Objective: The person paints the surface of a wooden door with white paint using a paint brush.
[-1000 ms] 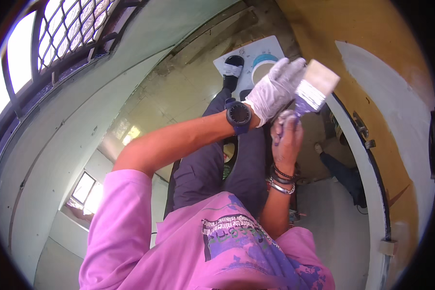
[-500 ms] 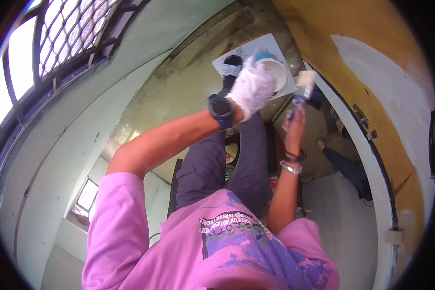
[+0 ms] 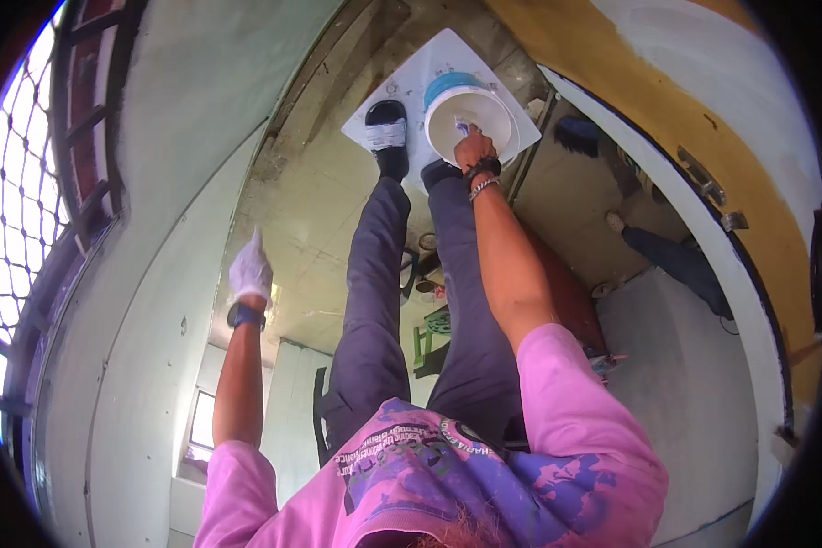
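Note:
My right hand (image 3: 475, 150), bare, with a bracelet and a dark band at the wrist, is closed round the handle of a paintbrush (image 3: 464, 127). The brush points down into a white bucket (image 3: 434, 137) with a blue patch on its far outer side; its bristles are hard to make out. This bucket stands on a white square board (image 3: 384, 94), beside my foot in a black slide sandal (image 3: 385, 113). At the left, my left hand (image 3: 250, 270), in a white glove with a dark watch below it, is held near the pale wall, a finger stretched out and nothing seen in it.
A pale wall (image 3: 169, 265) and a barred mesh window (image 3: 18, 201) are on my left. On the right stands an ochre door (image 3: 694, 137) with white patches and a metal handle (image 3: 700, 173). Another person's leg (image 3: 671, 260) shows beyond. A green stool (image 3: 429, 333) is lower down.
My right hand has brought the paintbrush from beside the door edge down into the bucket. My left hand has moved from over the bucket out to the left wall.

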{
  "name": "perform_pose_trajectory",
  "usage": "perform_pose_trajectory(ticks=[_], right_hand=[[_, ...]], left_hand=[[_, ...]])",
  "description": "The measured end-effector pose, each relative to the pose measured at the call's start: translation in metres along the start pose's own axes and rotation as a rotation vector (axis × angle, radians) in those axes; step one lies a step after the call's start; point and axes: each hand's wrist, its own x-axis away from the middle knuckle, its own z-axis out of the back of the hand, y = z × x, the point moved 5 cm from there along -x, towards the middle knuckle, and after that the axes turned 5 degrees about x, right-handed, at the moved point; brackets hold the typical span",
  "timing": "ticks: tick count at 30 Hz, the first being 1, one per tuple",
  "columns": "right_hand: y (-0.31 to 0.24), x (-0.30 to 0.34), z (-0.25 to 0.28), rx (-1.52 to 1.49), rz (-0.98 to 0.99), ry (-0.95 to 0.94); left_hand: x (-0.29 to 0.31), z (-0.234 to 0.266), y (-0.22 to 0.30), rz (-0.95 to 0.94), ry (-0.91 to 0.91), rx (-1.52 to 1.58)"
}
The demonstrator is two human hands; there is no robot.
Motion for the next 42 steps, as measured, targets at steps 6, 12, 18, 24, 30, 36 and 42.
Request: perform_pose_trajectory(ticks=[6,12,18,24,30,36,42], right_hand=[[0.005,-0.023,-0.025,-0.008,-0.035,-0.010],[-0.001,-0.030,-0.040,0.014,-0.060,0.009],[0.000,-0.039,-0.043,0.049,-0.045,0.011],[0.001,-0.043,-0.045,0.045,-0.078,-0.009],[0.016,-0.047,-0.060,0.047,-0.047,0.011],[0.011,-0.042,-0.050,0.005,-0.010,0.018],[0.018,-0.029,-0.025,0.012,0.021,0.064]], left_hand=[[0.038,-0.050,-0.044,0.129,-0.140,-0.001],[0.047,-0.063,-0.044,0.122,-0.179,-0.007],[0.049,-0.072,-0.045,0.161,-0.195,0.017],[0.056,-0.069,-0.049,0.176,-0.211,-0.007],[0.058,-0.068,-0.044,0.130,-0.220,-0.004],[0.064,-0.079,-0.061,0.151,-0.109,0.165],[0.063,-0.077,-0.032,0.247,-0.237,0.120]])
